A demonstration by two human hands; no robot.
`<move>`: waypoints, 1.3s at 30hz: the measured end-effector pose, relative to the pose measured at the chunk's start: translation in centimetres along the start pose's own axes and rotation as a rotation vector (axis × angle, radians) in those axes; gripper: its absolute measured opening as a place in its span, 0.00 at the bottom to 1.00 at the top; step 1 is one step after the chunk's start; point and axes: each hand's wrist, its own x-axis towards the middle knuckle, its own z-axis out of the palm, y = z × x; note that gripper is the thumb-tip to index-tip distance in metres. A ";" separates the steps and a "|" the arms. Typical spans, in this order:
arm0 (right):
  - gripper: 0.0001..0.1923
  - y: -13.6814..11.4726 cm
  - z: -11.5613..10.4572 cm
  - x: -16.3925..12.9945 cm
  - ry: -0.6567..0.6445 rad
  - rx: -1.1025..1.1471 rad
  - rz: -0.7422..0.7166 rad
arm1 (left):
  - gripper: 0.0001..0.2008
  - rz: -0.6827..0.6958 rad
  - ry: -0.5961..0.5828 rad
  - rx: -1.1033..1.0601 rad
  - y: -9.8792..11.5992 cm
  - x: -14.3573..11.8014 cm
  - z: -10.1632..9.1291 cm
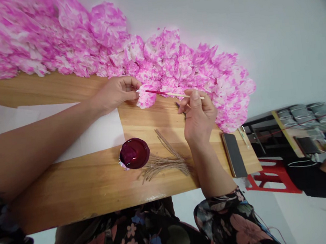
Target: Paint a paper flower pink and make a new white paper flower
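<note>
My left hand (119,91) pinches a small pink-and-white flower (145,98) just above the table, close to the heap of flowers. A thin stick (177,95), pale at one end and stained dark red at the other, is gripped in the fingers of my right hand (198,113). Its red end lies across the flower, apparently touching the petals. Below the hands stands a small cup of dark red liquid (134,153). Beside that cup lies a bundle of thin brown stems (168,164).
Pink-and-white flowers (81,48) are heaped along the table's back edge against the wall. White paper (101,136) lies under my left arm. A phone (234,154) sits at the right end of the wooden table (85,192). Beyond are a red stool (274,177) and another person (323,181).
</note>
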 end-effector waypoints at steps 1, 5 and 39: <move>0.19 0.0 0.0 0.0 -0.003 -0.022 0.005 | 0.10 0.002 -0.002 -0.003 0.0 0.0 0.0; 0.18 0.0 0.0 0.1 -0.003 -0.034 0.012 | 0.10 0.002 0.006 -0.001 0.1 0.0 0.1; 0.19 -0.2 0.0 -0.2 0.040 0.013 -0.054 | 0.11 -0.024 0.040 -0.170 0.7 0.0 0.2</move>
